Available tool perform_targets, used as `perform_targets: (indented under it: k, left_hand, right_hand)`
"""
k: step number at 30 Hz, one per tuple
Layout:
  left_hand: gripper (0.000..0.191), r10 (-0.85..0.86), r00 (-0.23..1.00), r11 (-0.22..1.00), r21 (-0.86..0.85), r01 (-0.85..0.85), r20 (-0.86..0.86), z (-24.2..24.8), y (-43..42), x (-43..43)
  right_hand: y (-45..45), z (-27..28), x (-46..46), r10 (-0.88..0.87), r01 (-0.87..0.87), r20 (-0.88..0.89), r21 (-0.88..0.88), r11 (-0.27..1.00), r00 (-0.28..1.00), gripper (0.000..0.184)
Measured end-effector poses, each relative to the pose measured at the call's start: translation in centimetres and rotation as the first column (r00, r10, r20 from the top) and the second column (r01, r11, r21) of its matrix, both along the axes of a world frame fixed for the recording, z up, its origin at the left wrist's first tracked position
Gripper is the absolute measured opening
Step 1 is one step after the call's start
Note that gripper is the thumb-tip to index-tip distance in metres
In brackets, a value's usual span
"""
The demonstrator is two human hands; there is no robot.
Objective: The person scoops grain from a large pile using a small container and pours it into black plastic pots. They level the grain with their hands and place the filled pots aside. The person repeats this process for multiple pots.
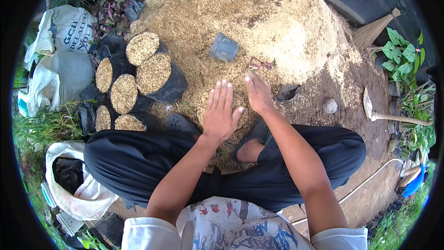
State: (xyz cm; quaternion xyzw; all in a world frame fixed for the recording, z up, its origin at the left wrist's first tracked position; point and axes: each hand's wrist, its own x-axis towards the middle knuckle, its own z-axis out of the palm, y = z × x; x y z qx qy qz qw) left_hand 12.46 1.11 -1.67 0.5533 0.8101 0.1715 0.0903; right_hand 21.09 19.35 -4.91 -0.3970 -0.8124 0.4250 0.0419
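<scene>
My left hand (220, 109) is held flat with its thumb spread, over a heap of rice husk-like material (194, 17) between my feet. Part of a rounded, husk-topped mound (202, 106) shows beside its fingers; whether a bag surrounds that is hidden. My right hand (258, 92) is tilted on edge just to the right, fingers extended, apart from the left one. Neither hand grips anything. Beyond the hands a grey-black plastic pot (223, 47) lies tipped on the heap. A small black planting bag (288, 92) gapes right of my right hand.
Several black planting bags filled with husk (154, 76) stand left. Behind them are stuffed white sacks (62, 76); an open sack (93, 199) holds black plastic. Rightward are a stick broom (376, 29), a pale round object (330, 106), a wooden-handled hoe (399, 118) and a person in blue (414, 182).
</scene>
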Motion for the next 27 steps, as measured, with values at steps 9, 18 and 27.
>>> perform_targets:
  k: [9, 18, 27]
  left_hand:
    - [0.098, 0.001, 0.988, 0.977, -0.212, -0.035, -0.157, -1.3, -0.5, 0.0]
    - [0.068, 0.058, 0.996, 0.998, 0.015, -0.059, 0.064, 1.7, -1.8, -3.3]
    - [0.053, 0.486, 0.87, 0.663, -0.685, -0.302, 0.086, 6.7, -3.8, -8.1]
  right_hand:
    - [-1.5, 2.6, -0.6, -0.137, 0.133, -0.017, -0.161, 0.978, 0.99, 0.077]
    - [-0.8, 7.5, 2.2, 0.332, -0.301, 0.316, -0.143, 0.943, 0.889, 0.055]
    - [-2.1, 7.8, 2.6, 0.28, -0.202, 0.365, -0.237, 0.95, 0.888, 0.03]
